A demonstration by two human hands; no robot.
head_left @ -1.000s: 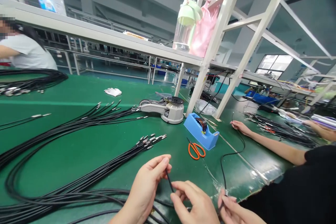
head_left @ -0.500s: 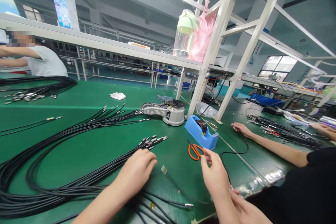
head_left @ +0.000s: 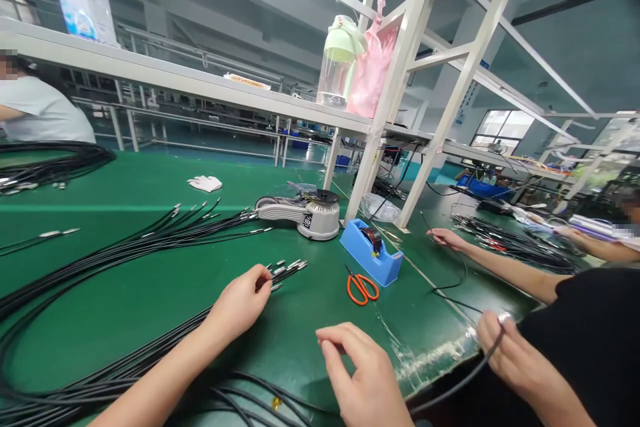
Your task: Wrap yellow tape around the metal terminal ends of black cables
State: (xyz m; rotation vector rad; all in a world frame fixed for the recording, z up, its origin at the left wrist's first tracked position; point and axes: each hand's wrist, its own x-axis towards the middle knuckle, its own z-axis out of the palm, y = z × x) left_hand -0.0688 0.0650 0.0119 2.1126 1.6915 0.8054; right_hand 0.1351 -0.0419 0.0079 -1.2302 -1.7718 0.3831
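Observation:
My left hand is over the near bundle of black cables, its fingers curled and closed at the cables just behind their metal connector ends. The fingertips are partly hidden, so how many cables they grip does not show. My right hand hovers near the front of the green table, thumb and forefinger slightly apart, with nothing visible between them. Orange-handled scissors lie beyond it, beside a blue tape dispenser. More black cables lie below my hands, with a yellow piece on one.
A grey round tape machine stands behind the bundles. A white glove lies further back. At right, a co-worker's hands hold a black cable. A shelf post rises behind the dispenser; a bottle stands on the shelf.
My left hand has moved up to the cable ends. My right hand has come away from the scissors, down and left. The co-worker's nearer hand has moved right with a cable. The view has shifted.

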